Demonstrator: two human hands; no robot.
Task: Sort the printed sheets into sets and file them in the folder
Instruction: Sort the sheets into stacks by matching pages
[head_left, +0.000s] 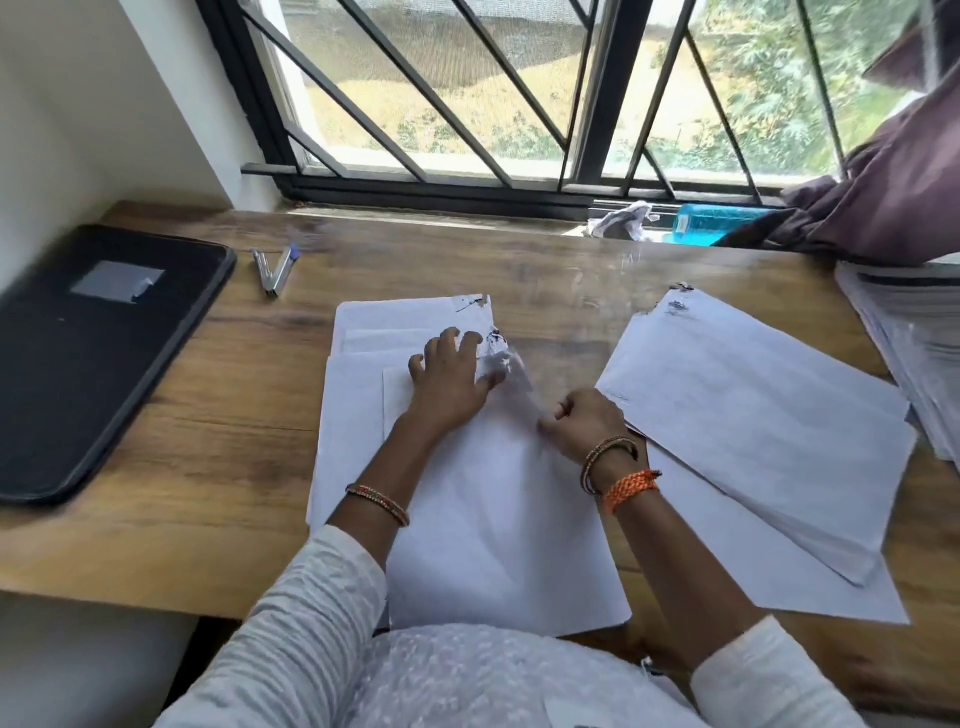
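Left hand (451, 374) flat, fingers spread, pressing white sheets (498, 499) on wood-grain counter (218, 436). Right hand (587, 421) curled, pinching the top sheet's blurred edge. Black rounded folder (93, 364) lies closed at left; its label unreadable.

I am seeing my left hand (451, 376) pressing flat on the white paper pile (498, 519) while my right hand (587, 421) is pinching its blurred top sheet; a second white paper stack (753, 415) is lying right, a black zipped folder (98, 358) left on the wooden desk (218, 467).
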